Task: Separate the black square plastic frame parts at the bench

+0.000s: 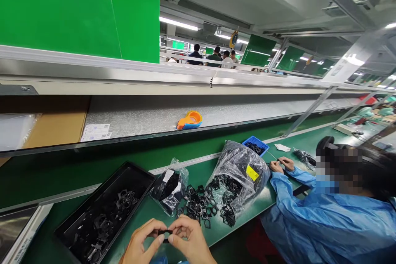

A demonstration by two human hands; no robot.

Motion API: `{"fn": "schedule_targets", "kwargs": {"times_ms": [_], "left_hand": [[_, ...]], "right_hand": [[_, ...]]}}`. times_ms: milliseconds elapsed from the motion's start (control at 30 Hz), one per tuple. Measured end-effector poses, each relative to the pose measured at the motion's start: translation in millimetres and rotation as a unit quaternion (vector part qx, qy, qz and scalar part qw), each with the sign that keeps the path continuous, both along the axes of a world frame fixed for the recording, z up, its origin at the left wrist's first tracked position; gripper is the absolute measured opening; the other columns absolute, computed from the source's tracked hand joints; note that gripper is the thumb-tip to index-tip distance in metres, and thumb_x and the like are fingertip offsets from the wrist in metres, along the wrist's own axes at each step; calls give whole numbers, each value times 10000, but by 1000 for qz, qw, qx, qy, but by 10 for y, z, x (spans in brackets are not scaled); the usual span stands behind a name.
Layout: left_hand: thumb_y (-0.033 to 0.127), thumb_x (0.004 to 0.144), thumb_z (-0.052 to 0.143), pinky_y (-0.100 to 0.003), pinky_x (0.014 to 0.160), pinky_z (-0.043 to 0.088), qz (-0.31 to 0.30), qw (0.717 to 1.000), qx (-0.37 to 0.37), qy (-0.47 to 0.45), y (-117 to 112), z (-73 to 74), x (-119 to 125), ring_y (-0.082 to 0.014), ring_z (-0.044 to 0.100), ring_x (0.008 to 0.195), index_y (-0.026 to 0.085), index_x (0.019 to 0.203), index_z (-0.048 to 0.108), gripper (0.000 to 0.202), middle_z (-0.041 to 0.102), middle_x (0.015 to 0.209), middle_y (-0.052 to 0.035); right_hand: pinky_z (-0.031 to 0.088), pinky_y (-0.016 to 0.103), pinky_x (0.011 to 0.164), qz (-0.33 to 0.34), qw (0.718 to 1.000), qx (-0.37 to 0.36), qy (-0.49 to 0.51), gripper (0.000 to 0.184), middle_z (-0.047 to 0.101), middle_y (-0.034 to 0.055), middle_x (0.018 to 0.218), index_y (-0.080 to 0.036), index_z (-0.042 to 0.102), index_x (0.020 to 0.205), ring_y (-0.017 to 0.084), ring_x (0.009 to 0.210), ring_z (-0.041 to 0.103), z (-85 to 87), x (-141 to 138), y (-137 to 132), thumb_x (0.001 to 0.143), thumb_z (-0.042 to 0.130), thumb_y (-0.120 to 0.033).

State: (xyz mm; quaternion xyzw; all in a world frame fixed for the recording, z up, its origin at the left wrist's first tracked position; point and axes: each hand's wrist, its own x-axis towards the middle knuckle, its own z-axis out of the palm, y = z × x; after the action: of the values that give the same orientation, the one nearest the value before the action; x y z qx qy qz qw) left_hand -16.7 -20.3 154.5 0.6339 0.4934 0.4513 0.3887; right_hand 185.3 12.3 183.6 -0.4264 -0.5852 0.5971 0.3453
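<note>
Between my two hands is a small black ring-shaped plastic part, held at the front edge of the green bench. My left hand pinches its left side between thumb and fingers. On the other side, the thumb and fingers of my right hand close on it as well. Just beyond my hands lies a loose pile of similar black parts. To the left, a black tray holds several more of these parts. A small clear bag with black contents sits behind my hands.
A large clear plastic bag with a yellow label spills black parts onto the bench. Behind it stands a blue bin. At right, a co-worker in a blue smock works with both hands. Orange tape dispensers rest on the shelf above.
</note>
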Motion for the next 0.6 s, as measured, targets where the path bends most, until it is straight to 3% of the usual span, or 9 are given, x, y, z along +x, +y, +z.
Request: {"fn": "schedule_targets", "kwargs": {"times_ms": [67, 133, 200, 267, 367, 467, 600], "left_hand": [[470, 904, 634, -268, 788, 618, 42, 999, -10, 33, 119, -82, -178, -212, 749, 855, 242, 955, 792, 282, 790, 918, -58], [487, 894, 603, -289, 768, 618, 145, 986, -35, 70, 284, -215, -480, -222, 750, 845, 234, 971, 778, 318, 791, 939, -57], [455, 882, 545, -310, 697, 603, 247, 957, -62, 138, 430, -416, -851, -225, 729, 742, 216, 945, 759, 327, 781, 896, -67], [368, 891, 479, -326, 728, 573, 301, 920, -67, 243, 497, -680, -1198, -237, 718, 789, 211, 952, 740, 311, 769, 944, -83], [274, 883, 437, -356, 792, 543, 276, 878, -102, 378, 449, -1113, -1520, -284, 709, 879, 180, 949, 735, 319, 763, 918, -114], [234, 912, 397, -379, 834, 545, 241, 864, -126, 423, 368, -1441, -1601, -308, 714, 972, 140, 1101, 721, 386, 771, 1025, -138], [236, 949, 360, -414, 887, 546, 238, 856, -138, 438, 371, -1564, -1560, -322, 703, 1030, 80, 1245, 669, 455, 741, 1137, -178]], "right_hand": [[512, 266, 654, 17, 999, 10, -51, 282, 674, 37, 820, -203, 807, 914, 165, 733, 640, -65, 78, 79, 729, 811, -417], [510, 271, 651, -3, 992, 31, -120, 230, 698, 44, 791, -192, 800, 883, 180, 736, 653, -133, 220, 205, 752, 757, -375], [508, 285, 661, -38, 986, 40, -158, 211, 696, 47, 755, -176, 780, 856, 187, 723, 647, -208, 409, 342, 802, 677, -353], [507, 296, 676, -66, 979, 45, -189, 209, 691, 47, 743, -170, 760, 830, 190, 716, 640, -296, 603, 445, 823, 637, -339], [504, 294, 647, -92, 965, 51, -240, 200, 671, 32, 688, -175, 738, 792, 193, 672, 636, -461, 826, 499, 839, 615, -326], [525, 298, 677, -114, 943, 57, -309, 180, 692, 39, 724, -170, 745, 846, 201, 688, 675, -657, 929, 508, 859, 587, -256], [552, 326, 838, -143, 888, 68, -431, 270, 736, 101, 1011, -158, 734, 1096, 209, 883, 729, -928, 932, 619, 908, 540, -152]]}}
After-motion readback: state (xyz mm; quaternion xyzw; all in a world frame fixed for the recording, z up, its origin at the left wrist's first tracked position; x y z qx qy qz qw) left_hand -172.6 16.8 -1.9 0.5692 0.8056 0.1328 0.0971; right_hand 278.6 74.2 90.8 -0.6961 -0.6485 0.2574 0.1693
